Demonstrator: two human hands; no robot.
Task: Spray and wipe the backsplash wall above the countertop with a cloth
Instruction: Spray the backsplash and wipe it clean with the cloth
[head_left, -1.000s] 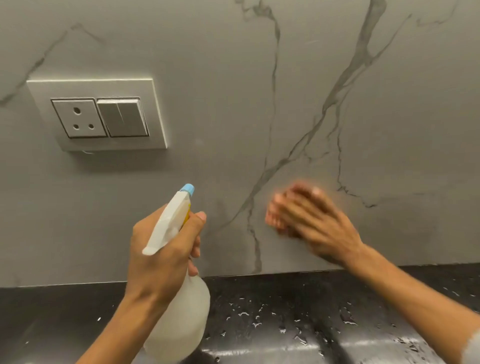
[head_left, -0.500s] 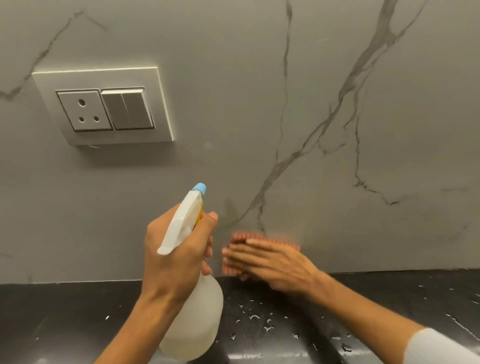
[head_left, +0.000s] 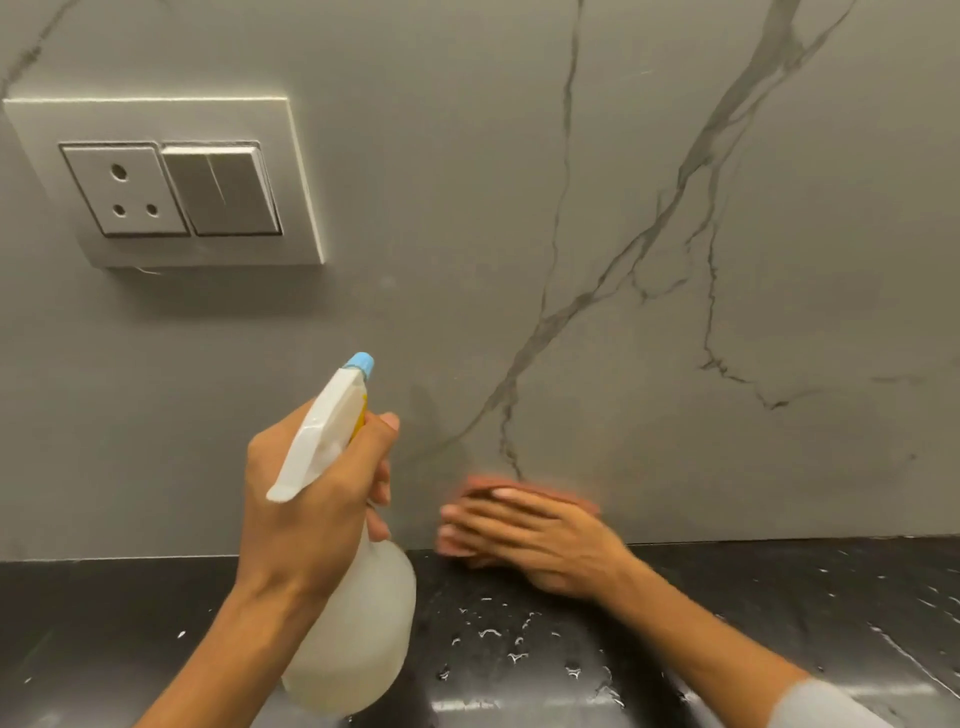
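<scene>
My left hand (head_left: 317, 499) grips a white spray bottle (head_left: 353, 623) with a blue nozzle tip, held upright and aimed at the grey marble backsplash (head_left: 467, 208). My right hand (head_left: 535, 535) lies flat against the bottom of the backsplash, pressing a pink cloth (head_left: 483, 480) to it just above the countertop. Only the cloth's upper edge shows past the fingers, and it is blurred. The two hands are close but apart.
A white socket and switch plate (head_left: 166, 182) sticks out from the wall at upper left. The black countertop (head_left: 779, 597) below is speckled with water drops. Dark veins run across the wall on the right.
My right hand with the cloth slid down and left along the wall, from mid-height to the bottom edge by the counter. The left hand and bottle kept their pose.
</scene>
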